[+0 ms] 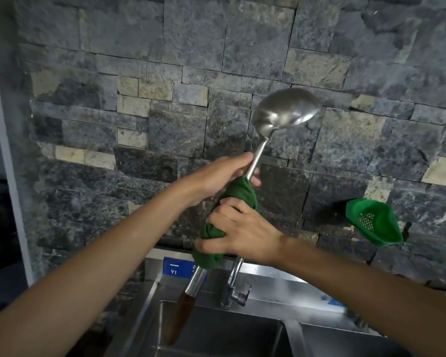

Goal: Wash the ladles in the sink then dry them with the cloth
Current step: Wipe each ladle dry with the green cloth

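Dim, soft light; wide-angle bending at the edges, slight blur, faint glare on the ladle (283, 109).

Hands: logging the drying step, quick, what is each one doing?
Left hand: closed around the ladle shaft, above the cloth.
Right hand: closed on the cloth wrapped around the shaft.

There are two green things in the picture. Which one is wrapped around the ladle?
The green cloth, bunched around the ladle handle under the right hand. The other green thing, a plastic strainer basket, hangs apart on the stone wall at right.
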